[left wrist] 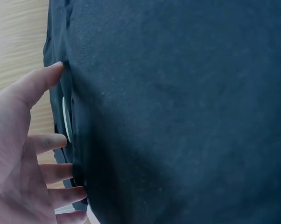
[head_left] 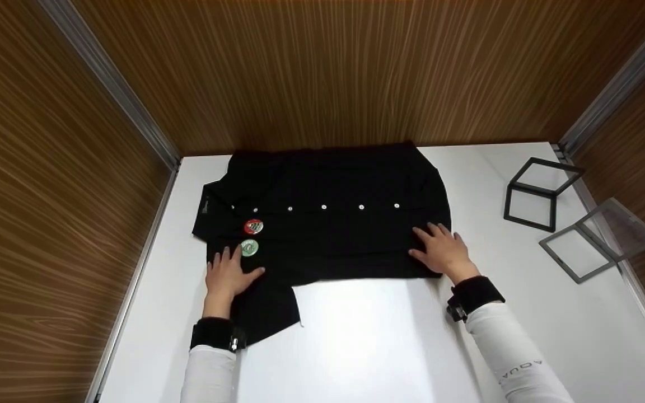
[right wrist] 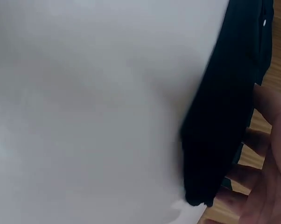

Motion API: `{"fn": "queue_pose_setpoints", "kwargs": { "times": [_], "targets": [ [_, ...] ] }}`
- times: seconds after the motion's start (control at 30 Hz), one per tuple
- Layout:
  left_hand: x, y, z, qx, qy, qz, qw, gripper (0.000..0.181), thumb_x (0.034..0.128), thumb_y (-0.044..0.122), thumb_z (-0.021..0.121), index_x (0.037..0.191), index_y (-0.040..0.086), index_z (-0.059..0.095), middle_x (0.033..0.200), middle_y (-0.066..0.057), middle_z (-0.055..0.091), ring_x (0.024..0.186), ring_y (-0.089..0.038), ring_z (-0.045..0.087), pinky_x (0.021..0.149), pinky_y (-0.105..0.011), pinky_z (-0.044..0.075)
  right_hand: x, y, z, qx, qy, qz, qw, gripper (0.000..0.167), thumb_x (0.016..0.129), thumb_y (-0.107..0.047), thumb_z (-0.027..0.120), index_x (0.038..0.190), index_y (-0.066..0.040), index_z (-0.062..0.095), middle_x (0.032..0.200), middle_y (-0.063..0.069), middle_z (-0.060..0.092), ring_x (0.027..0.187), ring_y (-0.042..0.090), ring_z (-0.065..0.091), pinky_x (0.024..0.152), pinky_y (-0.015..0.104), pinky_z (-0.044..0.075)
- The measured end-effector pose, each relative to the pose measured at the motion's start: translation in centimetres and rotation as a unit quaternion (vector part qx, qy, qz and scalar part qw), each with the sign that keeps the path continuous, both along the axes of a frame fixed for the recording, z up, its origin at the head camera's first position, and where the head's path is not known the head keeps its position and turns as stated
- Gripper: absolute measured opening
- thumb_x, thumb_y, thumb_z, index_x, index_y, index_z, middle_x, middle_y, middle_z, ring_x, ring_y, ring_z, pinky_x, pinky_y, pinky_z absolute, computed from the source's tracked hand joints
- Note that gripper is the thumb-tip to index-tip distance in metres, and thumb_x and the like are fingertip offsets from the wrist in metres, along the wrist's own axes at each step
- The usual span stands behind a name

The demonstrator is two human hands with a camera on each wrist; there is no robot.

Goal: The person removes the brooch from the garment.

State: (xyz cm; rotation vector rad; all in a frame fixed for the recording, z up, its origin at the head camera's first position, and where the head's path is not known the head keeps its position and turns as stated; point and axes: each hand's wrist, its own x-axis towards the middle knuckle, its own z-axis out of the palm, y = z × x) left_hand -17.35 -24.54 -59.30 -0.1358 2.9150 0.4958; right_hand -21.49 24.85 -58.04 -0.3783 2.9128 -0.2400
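A black short-sleeved shirt (head_left: 345,235) with a row of white buttons lies flat, its collar (head_left: 210,210) toward the left. Two round badges, one red (head_left: 253,226) and one green (head_left: 249,247), sit on its front. My left hand (head_left: 226,277) rests with spread fingers on the shoulder just below the green badge; the near sleeve (head_left: 269,313) extends beside it. Near the hem at the right, my right hand (head_left: 441,251) touches the cloth with fingers spread. In the left wrist view, the left hand's fingertips (left wrist: 61,172) meet the dark fabric; the right wrist view shows the right hand (right wrist: 266,182) at the shirt's edge.
The shirt lies on a white table (head_left: 356,347). At the right stand a black hinged frame (head_left: 555,194) and a grey hinged frame (head_left: 591,238) with a translucent panel. Wood-grain walls (head_left: 322,73) enclose the back and both sides.
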Motion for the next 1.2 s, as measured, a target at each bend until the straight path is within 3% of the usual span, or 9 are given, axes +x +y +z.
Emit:
{"fn": "queue_pose_setpoints", "kwargs": {
  "times": [0.33,0.73,1.2],
  "targets": [
    [0.2,0.0,-0.3,-0.002,0.002,-0.006,1.0,0.095,0.0809,0.059,0.07,0.151,0.005,0.035,0.15,-0.033,0.029,0.138,-0.053,0.023,0.111,-0.064,0.019,0.1,-0.7,-0.8,-0.036,-0.007,0.015,0.9992,0.062,0.096,-0.038,0.062,0.148,-0.009,0.044,0.151,0.027,0.031,0.137,0.047,0.03,0.102,0.061,0.037],
    [0.0,0.5,-0.3,-0.007,0.009,-0.018,0.9998,0.094,0.081,0.056,0.072,0.15,0.004,0.036,0.149,-0.034,0.031,0.136,-0.055,0.027,0.11,-0.063,0.021,0.1,0.7,-0.3,-0.028,-0.019,0.021,0.9992,0.065,0.096,-0.04,0.062,0.148,-0.007,0.043,0.152,0.026,0.03,0.136,0.048,0.031,0.104,0.061,0.035],
    [-0.2,2.2,-0.1,-0.013,0.011,-0.043,0.9989,0.096,0.0797,0.058,0.072,0.151,0.006,0.036,0.148,-0.033,0.033,0.135,-0.054,0.028,0.111,-0.061,0.023,0.9,3.8,-0.2,-0.036,-0.037,-0.007,0.9987,0.066,0.097,-0.043,0.059,0.149,-0.007,0.04,0.154,0.025,0.026,0.138,0.05,0.025,0.102,0.074,0.023]
  ]
}}
